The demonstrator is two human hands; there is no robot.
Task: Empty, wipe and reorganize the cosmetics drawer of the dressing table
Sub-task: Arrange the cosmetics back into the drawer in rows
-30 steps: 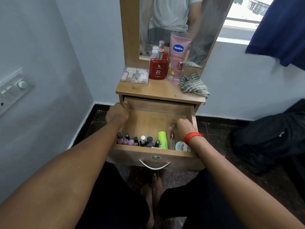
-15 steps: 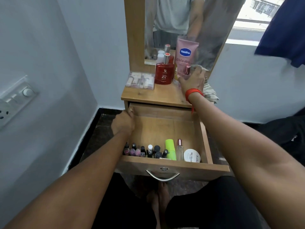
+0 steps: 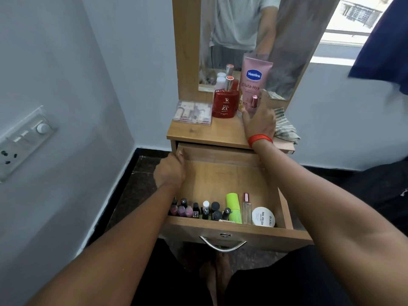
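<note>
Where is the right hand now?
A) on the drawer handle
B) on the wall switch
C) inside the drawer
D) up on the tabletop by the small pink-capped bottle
D: the right hand is up on the tabletop at the small pink-capped bottle, while the left hand holds the drawer at its left wall.

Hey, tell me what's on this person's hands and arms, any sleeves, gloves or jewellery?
Both forearms are bare, with no sleeves in view and no gloves. The right hand has a thin red band around its wrist. The left hand shows no ring, watch or band.
</note>
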